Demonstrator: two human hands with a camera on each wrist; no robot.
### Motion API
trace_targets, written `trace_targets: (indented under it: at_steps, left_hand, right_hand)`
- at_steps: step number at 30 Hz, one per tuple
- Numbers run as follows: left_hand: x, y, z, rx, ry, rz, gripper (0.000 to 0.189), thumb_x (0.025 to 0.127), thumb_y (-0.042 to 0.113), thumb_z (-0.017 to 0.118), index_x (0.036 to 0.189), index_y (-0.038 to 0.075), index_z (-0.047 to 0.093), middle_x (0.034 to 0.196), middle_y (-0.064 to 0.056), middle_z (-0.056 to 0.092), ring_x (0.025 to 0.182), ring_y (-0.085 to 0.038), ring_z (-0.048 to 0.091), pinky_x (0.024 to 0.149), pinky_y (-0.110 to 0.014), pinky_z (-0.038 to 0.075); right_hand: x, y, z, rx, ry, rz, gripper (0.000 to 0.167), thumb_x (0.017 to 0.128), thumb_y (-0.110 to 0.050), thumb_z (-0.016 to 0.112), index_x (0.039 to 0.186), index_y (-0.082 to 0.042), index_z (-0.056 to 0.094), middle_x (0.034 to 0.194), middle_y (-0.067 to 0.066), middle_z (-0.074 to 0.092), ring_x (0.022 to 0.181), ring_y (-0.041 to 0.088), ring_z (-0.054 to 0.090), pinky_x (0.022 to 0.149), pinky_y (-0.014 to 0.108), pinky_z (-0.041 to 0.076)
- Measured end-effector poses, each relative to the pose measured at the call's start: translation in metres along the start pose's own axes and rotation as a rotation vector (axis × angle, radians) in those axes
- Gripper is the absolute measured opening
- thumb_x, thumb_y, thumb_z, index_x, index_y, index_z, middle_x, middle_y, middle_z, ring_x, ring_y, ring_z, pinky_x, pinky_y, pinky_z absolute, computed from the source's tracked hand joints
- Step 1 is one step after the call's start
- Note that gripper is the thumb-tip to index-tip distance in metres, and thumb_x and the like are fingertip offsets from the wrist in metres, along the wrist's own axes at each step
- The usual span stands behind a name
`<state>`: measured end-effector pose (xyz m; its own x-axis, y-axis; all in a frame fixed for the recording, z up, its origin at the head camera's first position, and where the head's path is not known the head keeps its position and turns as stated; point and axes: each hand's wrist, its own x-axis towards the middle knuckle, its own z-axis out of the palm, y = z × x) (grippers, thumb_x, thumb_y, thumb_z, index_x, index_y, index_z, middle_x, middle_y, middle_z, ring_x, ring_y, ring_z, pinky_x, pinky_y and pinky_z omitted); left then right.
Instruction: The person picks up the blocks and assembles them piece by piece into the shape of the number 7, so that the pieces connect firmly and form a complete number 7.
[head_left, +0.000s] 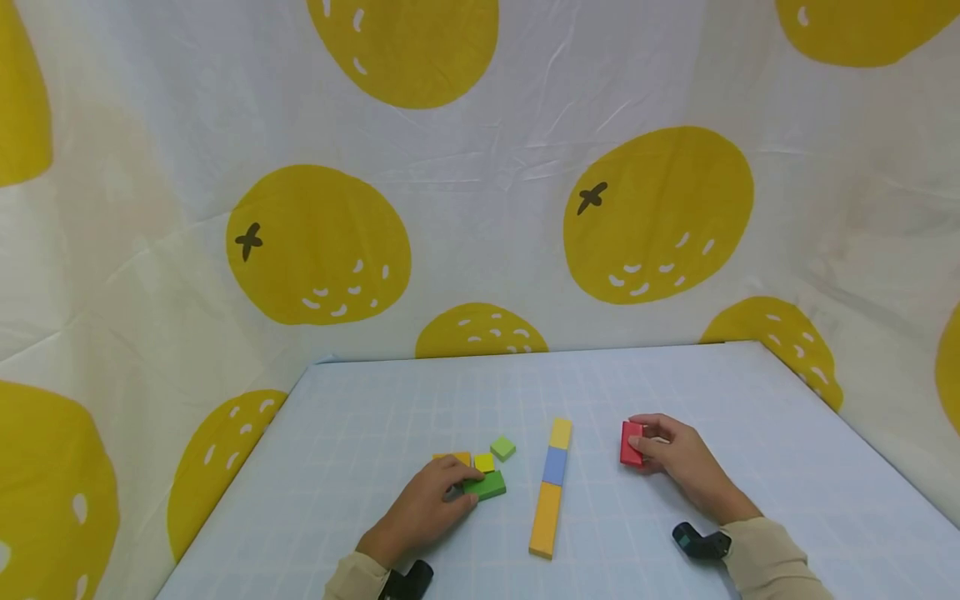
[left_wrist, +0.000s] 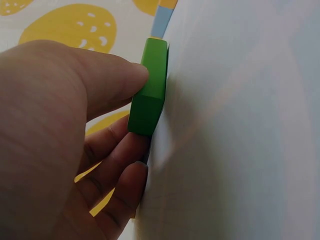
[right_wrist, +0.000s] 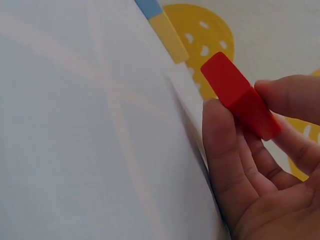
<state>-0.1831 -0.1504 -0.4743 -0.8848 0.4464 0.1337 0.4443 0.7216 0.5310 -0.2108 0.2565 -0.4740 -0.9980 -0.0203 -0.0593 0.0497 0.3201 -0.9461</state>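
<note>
On the right side of the table, my right hand (head_left: 678,458) pinches a red block (head_left: 632,443). The right wrist view shows the thumb on one side of this red block (right_wrist: 235,90) and fingers on the other. To the left, my left hand (head_left: 431,504) holds a green rectangular block (head_left: 487,486) at its near end. Seen from the left wrist, the thumb presses the green block (left_wrist: 150,80), with fingertips beneath and behind it. Just behind are a small yellow block (head_left: 484,462) and an orange block (head_left: 457,458), partly covered by the left hand.
Between the hands runs a line of blocks: orange (head_left: 546,521) nearest, blue (head_left: 555,467), then pale yellow (head_left: 561,433) farthest. A light green block (head_left: 502,448) lies beyond the yellow one. Behind the table (head_left: 675,383) hangs a fruit-patterned cloth (head_left: 480,225).
</note>
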Motion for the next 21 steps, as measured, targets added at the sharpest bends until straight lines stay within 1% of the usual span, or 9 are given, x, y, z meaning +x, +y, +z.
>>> trace_targets:
  at_steps: [5, 9, 17, 21]
  left_hand:
    - [0.0001, 0.0018, -0.0007, 0.002, -0.002, -0.004, 0.027, 0.093, 0.03, 0.072, 0.121, 0.028, 0.071, 0.114, 0.014, 0.06, 0.109, -0.009, 0.055, 0.093, -0.04, 0.05]
    - [0.0012, 0.003, -0.0014, 0.012, -0.008, -0.023, 0.028, 0.093, 0.032, 0.072, 0.121, 0.029, 0.071, 0.112, 0.014, 0.059, 0.105, -0.007, 0.055, 0.091, -0.038, 0.051]
    - [0.0, 0.0019, -0.0015, 0.012, 0.016, 0.01, 0.028, 0.093, 0.029, 0.072, 0.121, 0.027, 0.071, 0.114, 0.011, 0.061, 0.109, -0.011, 0.056, 0.092, -0.041, 0.05]
    - [-0.0008, 0.0027, -0.0017, 0.01, 0.012, 0.008, 0.029, 0.093, 0.029, 0.073, 0.121, 0.027, 0.071, 0.114, 0.011, 0.061, 0.108, -0.011, 0.056, 0.092, -0.041, 0.05]
  right_hand:
    - [-0.0011, -0.0009, 0.0001, 0.022, 0.003, -0.002, 0.059, 0.095, -0.034, 0.07, 0.142, -0.004, 0.05, 0.124, 0.019, 0.051, 0.099, 0.029, 0.06, 0.076, 0.035, 0.059]
    - [0.0011, -0.0016, 0.0015, 0.058, -0.001, -0.009, 0.057, 0.096, -0.03, 0.069, 0.142, -0.003, 0.05, 0.123, 0.02, 0.049, 0.096, 0.029, 0.063, 0.075, 0.037, 0.06]
    - [0.0052, -0.0021, 0.0022, 0.049, -0.003, 0.007, 0.056, 0.098, -0.03, 0.066, 0.145, -0.007, 0.048, 0.127, 0.019, 0.047, 0.097, 0.029, 0.063, 0.078, 0.035, 0.059]
    - [0.0037, -0.0003, 0.0021, 0.077, -0.011, -0.015, 0.055, 0.097, -0.028, 0.067, 0.144, -0.005, 0.049, 0.125, 0.021, 0.047, 0.096, 0.03, 0.063, 0.077, 0.036, 0.059]
